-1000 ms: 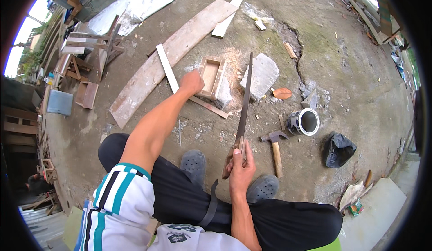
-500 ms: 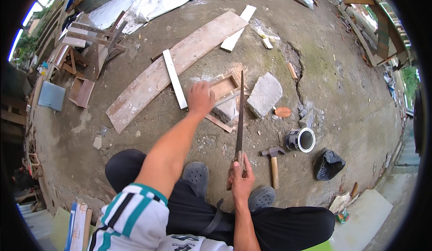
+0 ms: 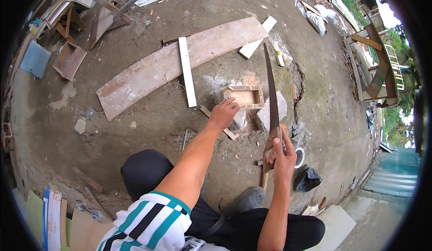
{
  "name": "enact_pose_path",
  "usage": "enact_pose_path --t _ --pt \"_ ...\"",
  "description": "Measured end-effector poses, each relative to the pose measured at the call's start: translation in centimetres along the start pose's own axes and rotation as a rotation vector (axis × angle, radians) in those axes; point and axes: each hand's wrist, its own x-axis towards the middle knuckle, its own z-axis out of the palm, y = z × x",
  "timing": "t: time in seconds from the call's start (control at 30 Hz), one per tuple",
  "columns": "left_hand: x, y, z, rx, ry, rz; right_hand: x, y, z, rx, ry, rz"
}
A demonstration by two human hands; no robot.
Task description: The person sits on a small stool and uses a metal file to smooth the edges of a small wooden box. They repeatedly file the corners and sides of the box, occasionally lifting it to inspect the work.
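A small open-topped wooden box (image 3: 243, 87) rests on broken stone blocks in front of me. My left hand (image 3: 225, 114) grips its near left corner, with the fingertips over the rim. In my right hand (image 3: 283, 159) is the wooden handle of a handsaw (image 3: 271, 80). The saw's long dark blade points away from me, just right of the box, its teeth facing left. It passes in front of a pale stone slab (image 3: 281, 105). Behind the right hand, a hammer (image 3: 264, 179) lies mostly hidden.
A long weathered plank (image 3: 148, 75) lies beyond, crossed by a white strip of wood (image 3: 186, 71). A paint can (image 3: 299, 157) and a black plastic bag (image 3: 308, 179) stand at right. Far left are a wooden drawer-like box (image 3: 69, 61) and a blue panel (image 3: 35, 59).
My left hand has closed on the box's near left corner. The saw has moved right, its blade now leaning left at the tip. The view has turned, shifting the scene.
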Motion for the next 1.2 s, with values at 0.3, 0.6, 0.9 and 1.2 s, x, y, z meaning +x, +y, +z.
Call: enact_pose_path --t 0.3,0.6,0.9,1.2 --pt "-0.2 -0.3 -0.5 -0.105 0.11 -0.014 -7.2 8.9 -2.2 -0.013 -0.025 0.164" --pt "1.5 -1.6 -1.1 0.079 0.138 0.27 -8.3 15.9 -4.0 -0.092 -0.121 0.075" --pt "1.2 -1.3 -0.6 0.08 0.177 0.29 -9.2 15.5 -3.8 0.012 -0.093 0.248" --pt "0.8 -1.4 0.3 0.078 0.233 0.291 -9.8 14.9 -4.2 -0.149 -0.104 0.193"
